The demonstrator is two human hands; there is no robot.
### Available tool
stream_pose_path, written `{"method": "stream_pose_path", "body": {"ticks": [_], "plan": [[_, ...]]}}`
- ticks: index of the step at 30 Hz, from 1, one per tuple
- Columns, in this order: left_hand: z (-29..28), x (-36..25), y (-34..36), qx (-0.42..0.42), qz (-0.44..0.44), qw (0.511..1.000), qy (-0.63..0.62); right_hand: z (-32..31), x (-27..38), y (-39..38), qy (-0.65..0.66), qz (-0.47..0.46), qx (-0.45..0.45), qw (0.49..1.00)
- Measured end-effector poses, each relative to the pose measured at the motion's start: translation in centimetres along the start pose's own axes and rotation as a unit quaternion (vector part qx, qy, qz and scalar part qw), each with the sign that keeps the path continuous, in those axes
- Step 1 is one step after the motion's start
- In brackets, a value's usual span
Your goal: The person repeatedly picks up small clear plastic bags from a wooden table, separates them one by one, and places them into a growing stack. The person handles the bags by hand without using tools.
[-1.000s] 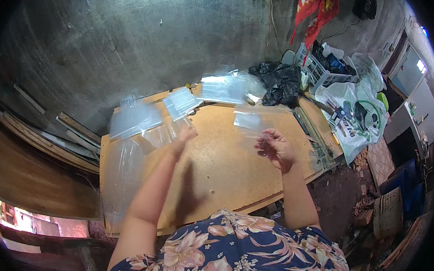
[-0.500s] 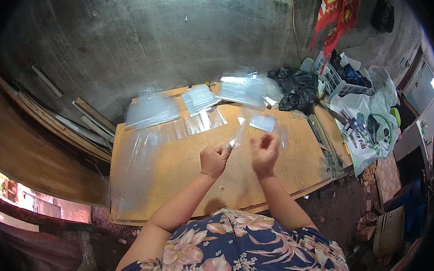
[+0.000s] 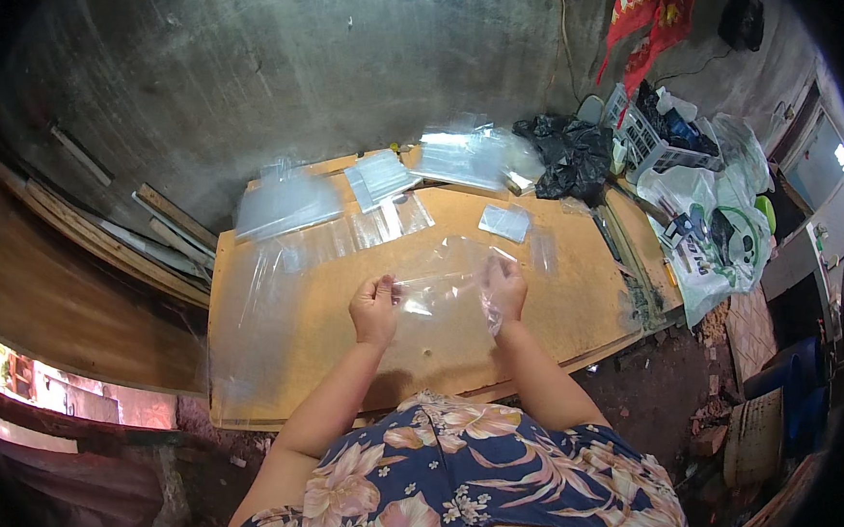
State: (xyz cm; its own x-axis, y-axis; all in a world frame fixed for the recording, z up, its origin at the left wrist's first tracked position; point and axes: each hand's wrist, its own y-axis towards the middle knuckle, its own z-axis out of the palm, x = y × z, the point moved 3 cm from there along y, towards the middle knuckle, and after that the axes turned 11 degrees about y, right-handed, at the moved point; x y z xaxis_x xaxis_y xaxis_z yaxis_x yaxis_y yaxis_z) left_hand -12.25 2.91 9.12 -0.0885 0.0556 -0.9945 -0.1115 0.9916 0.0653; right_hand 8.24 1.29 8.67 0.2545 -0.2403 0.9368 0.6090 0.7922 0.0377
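A clear plastic bag (image 3: 440, 282) is stretched between my two hands above the wooden table (image 3: 554, 310). My left hand (image 3: 374, 309) pinches its left edge, thumb uppermost. At the other side my right hand (image 3: 504, 290) grips the bag, and some film hangs crumpled by the wrist. Just beyond the right hand lies a small stack of clear plastic (image 3: 505, 223). Larger stacks of clear plastic bags (image 3: 290, 207) rest along the table's far edge, another stack (image 3: 381, 179) beside them and a shiny one (image 3: 464, 160) farther right.
Clear film (image 3: 254, 321) covers the table's left part. A black plastic bag (image 3: 564, 156), a grey crate (image 3: 656, 147) and a white carrier bag (image 3: 713, 247) crowd the back right. Wooden planks (image 3: 168, 224) lean at the left. A concrete wall (image 3: 337, 65) stands behind the table.
The clear bag was a narrow bunched strip at my left hand; now it is spread wide. My left hand has moved left, and my right hand has closed on the bag's other side.
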Motion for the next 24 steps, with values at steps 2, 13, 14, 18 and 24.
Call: {"method": "stream_pose_path", "body": {"ticks": [2,13,14,18,24], "plan": [[0.6,-0.5,-0.5,-0.015,0.078,0.997,0.012,0.1,-1.2,-0.8,0.071,0.110,-0.011,0.991],[5.0,2.5,-4.5,0.118,-0.234,0.962,-0.080,1.7,-2.7,-1.9,0.091,0.142,-0.101,0.980],[4.6,2.9,-3.9,0.079,-0.209,0.972,-0.074,0.9,-3.2,-1.2,0.011,0.052,-0.135,0.989],[0.9,4.4,0.8,0.072,-0.095,0.973,0.196,-3.5,-6.7,2.1,-0.077,-0.025,-0.060,0.995],[-1.8,6.3,6.4,0.257,0.009,0.872,0.416,-5.9,-10.0,-1.3,-0.220,0.162,-0.067,0.959]]}}
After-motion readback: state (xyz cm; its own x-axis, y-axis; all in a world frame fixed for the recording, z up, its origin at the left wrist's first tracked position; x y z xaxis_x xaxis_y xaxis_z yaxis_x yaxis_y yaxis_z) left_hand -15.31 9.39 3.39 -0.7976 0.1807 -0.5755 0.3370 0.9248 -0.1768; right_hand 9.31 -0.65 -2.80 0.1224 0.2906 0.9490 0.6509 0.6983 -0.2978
